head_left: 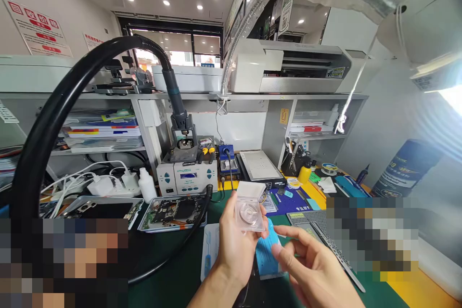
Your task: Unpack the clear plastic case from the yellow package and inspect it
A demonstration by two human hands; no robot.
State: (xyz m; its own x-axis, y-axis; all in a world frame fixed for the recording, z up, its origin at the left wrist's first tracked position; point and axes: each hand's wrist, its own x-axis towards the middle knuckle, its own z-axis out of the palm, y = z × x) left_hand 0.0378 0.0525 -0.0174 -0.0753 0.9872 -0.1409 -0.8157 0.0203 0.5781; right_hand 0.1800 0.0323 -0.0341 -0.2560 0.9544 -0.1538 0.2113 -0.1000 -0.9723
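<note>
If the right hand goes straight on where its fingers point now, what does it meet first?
The right hand would probably meet the left hand, which holds the open clear case; depth is unclear, so it may brush the blue item first.

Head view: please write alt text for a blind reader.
A person's left hand holds an open clear case with something round inside; the right hand is nearby, holding nothing visible. Behind are a tray of electronics and a white control unit.
</note>
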